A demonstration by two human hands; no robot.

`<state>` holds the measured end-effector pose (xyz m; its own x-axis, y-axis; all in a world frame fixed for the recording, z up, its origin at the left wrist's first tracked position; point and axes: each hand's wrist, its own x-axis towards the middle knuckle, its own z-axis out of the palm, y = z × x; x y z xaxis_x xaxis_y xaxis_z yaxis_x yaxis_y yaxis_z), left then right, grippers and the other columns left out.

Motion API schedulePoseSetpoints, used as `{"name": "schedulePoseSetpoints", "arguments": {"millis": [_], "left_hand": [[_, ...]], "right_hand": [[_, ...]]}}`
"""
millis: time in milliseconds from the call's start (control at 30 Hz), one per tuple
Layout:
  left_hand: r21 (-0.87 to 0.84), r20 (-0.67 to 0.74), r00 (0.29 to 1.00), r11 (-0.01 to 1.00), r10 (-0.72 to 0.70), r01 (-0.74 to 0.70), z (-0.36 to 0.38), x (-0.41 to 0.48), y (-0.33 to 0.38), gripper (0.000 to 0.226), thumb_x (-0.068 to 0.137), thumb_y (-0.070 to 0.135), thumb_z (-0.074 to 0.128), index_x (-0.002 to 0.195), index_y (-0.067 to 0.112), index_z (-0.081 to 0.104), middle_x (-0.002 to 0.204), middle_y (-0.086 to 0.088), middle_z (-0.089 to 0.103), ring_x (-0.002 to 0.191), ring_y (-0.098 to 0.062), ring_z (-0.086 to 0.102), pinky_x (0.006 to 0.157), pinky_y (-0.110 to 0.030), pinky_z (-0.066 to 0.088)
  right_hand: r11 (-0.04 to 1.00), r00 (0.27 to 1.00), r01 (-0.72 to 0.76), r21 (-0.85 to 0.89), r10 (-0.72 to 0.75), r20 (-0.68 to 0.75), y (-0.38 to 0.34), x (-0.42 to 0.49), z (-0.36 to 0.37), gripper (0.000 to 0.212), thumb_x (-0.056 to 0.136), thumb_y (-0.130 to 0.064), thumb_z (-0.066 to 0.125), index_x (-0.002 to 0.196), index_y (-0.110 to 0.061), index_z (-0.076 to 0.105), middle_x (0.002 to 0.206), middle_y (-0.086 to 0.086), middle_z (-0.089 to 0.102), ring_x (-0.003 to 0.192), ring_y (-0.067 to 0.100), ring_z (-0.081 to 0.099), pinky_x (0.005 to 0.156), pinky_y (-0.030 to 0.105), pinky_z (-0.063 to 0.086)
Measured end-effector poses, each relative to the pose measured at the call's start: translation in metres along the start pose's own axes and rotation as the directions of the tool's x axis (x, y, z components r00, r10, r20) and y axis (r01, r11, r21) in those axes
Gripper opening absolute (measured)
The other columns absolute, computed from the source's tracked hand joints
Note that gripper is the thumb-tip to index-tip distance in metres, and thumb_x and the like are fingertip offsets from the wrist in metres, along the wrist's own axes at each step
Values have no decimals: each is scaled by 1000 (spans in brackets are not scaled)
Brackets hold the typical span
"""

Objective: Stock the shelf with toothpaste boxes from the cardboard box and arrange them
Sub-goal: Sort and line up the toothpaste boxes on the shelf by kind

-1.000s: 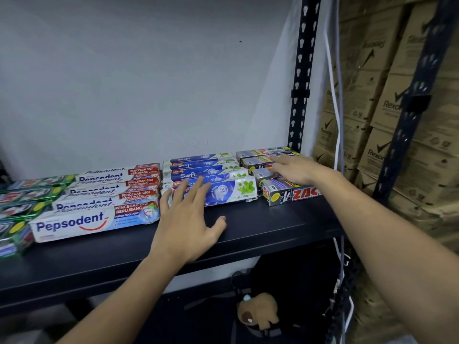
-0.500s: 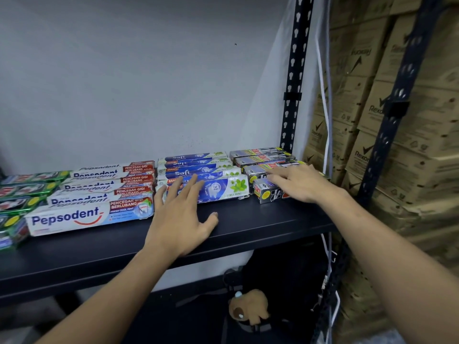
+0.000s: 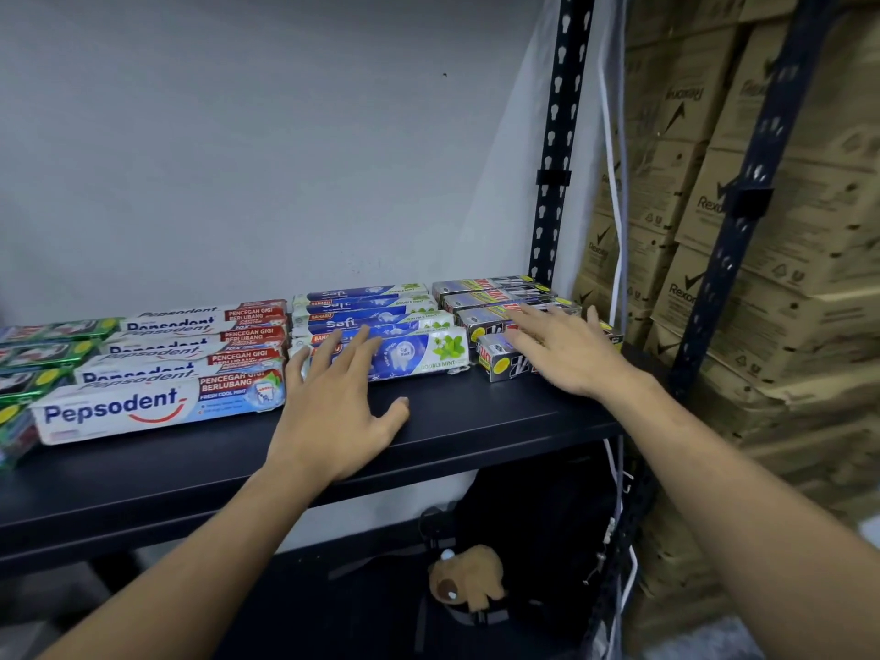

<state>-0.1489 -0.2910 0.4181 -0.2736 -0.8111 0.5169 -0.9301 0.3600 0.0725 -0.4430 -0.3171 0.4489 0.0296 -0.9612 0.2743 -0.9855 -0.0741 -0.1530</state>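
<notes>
Right, both hands are flat and holding nothing. The left hand (image 3: 333,412) is spread wide, fingertips lying on the front one of the Safi boxes (image 3: 419,350), thumb down on the shelf (image 3: 500,421). The right hand (image 3: 566,354) lies with straight fingers across the Zact boxes (image 3: 485,297) at the right end, beside the post (image 3: 557,159). Further left sit the Pepsodent boxes (image 3: 143,412), then green boxes (image 3: 47,350) at the edge of view. All lie flat in rows, set back from the shelf's front lip. These look like thin card sleeves: light, stiff along their length, easily dented at the end flaps, and slick enough to slide on the dark shelf. I'd nudge them by the long sides or lift them mid-length, not squeeze the ends. Stacked cartons (image 3: 785,231) stand off to the right; which of them feeds this shelf I can't tell.
</notes>
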Motion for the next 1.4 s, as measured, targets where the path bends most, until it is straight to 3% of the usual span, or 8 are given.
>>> {"name": "schedulePoseSetpoints", "arguments": {"millis": [133, 267, 700, 933, 1100, 1400], "left_hand": [[-8, -4, 1000, 1000, 1, -1, 0, 0, 0, 81, 81, 69, 35, 150, 27, 31, 162, 7, 23, 150, -20, 15, 120, -48, 5], [-8, 4, 1000, 1000, -1, 1, -1, 0, 0, 82, 81, 69, 35, 151, 27, 30, 162, 7, 22, 150, -20, 14, 120, -48, 4], [11, -23, 1000, 1000, 13, -13, 0, -1, -1, 81, 81, 69, 32, 147, 24, 37, 157, 5, 34, 148, -22, 21, 120, -48, 8], [15, -48, 999, 1000, 23, -22, 2, -1, -2, 81, 80, 70, 30, 146, 23, 39, 157, 4, 35, 147, -22, 23, 119, -49, 10], [25, -43, 999, 1000, 20, -19, 3, -1, -3, 83, 80, 71, 29, 148, 24, 37, 158, 4, 33, 148, -22, 21, 119, -49, 10], [14, -71, 997, 1000, 6, -5, 4, 0, -2, 82, 79, 70, 32, 145, 22, 40, 156, 2, 36, 146, -23, 24, 119, -48, 11]], "right_hand": [[1000, 979, -21, 7, 22, -205, -4, -38, 16, 54, 98, -63, 26, 146, -43, 39, 160, -9, 26, 150, 23, 16, 118, 62, 5], [997, 988, -43, 70, 52, -145, -2, -47, 25, 59, 95, -70, 24, 150, -48, 27, 163, -11, 15, 152, 22, 1, 117, 63, 2], [990, 997, -37, 133, 47, -66, 5, -22, 27, 65, 89, -76, 27, 149, -49, 27, 163, -16, 11, 151, 17, -6, 118, 62, 2], [995, 986, -57, 86, 70, -151, 3, -26, 29, 64, 91, -74, 28, 150, -50, 23, 165, -7, 8, 152, 24, -7, 120, 58, -1], [995, 986, -63, 71, 73, -147, 2, -26, 29, 60, 92, -73, 29, 148, -51, 28, 163, -8, 18, 152, 25, 1, 119, 59, 0], [994, 987, -58, 91, 71, -146, 2, -28, 29, 58, 95, -68, 30, 149, -48, 28, 164, -4, 15, 152, 25, -3, 119, 59, -2]]}}
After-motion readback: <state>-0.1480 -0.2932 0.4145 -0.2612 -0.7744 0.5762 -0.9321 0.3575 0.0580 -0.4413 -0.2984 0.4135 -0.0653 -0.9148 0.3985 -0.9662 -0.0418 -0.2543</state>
